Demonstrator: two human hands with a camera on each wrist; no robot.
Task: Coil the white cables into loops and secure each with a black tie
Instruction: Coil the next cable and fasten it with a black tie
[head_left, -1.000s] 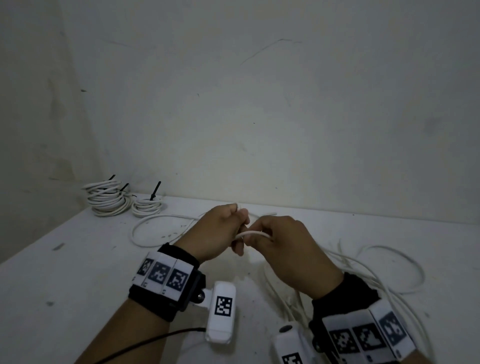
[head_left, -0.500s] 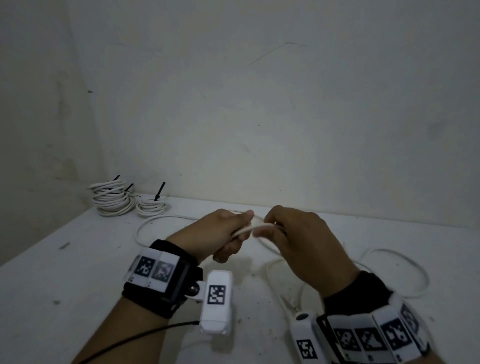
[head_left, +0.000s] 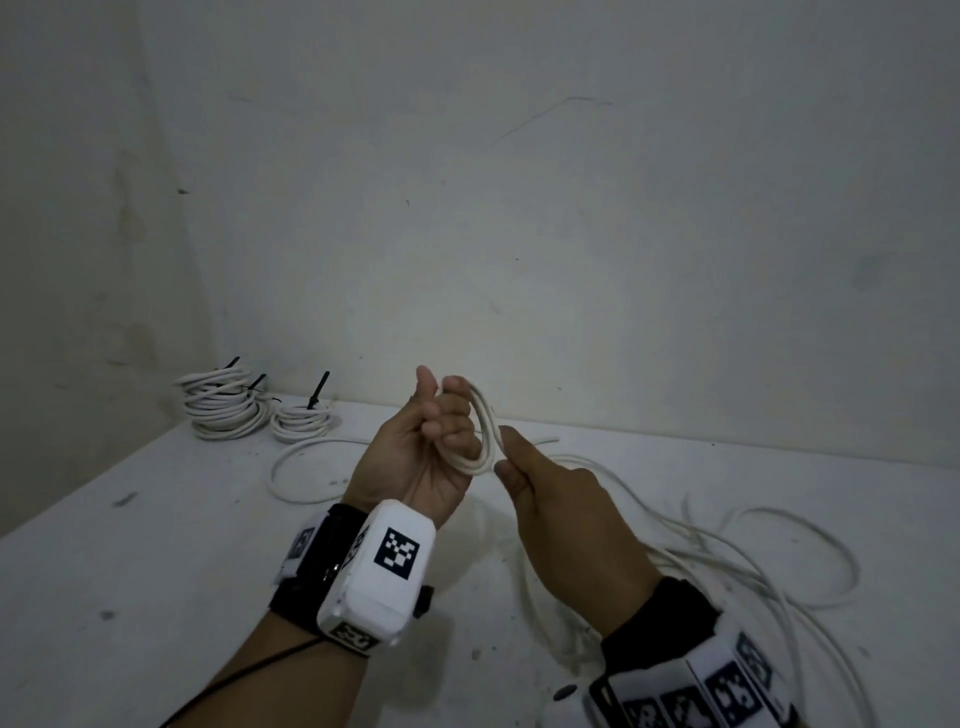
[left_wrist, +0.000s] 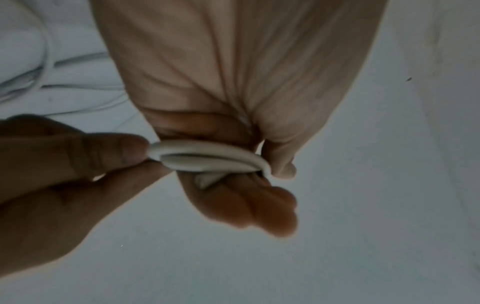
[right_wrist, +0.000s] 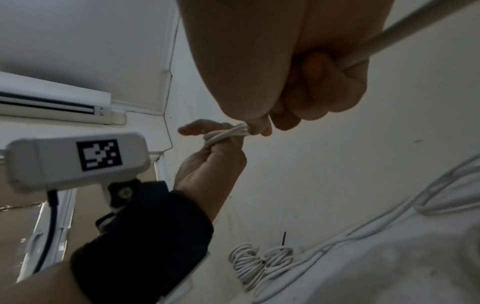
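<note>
Left hand (head_left: 421, 457) grips a small cable (head_left: 485, 431) loop; right hand (head_left: 550, 499) pinches it. Below them, a scuffed white worktop (head_left: 156, 571); beyond, a bare wall (head_left: 519, 234).

No readable text; only coded square markers on wrist camera (head_left: 382, 574).

White cable (head_left: 485, 431); white coils (head_left: 223, 405) with black ties (head_left: 318, 388); white table (head_left: 156, 571); black-and-white checkered wristbands (head_left: 691, 691).
</note>
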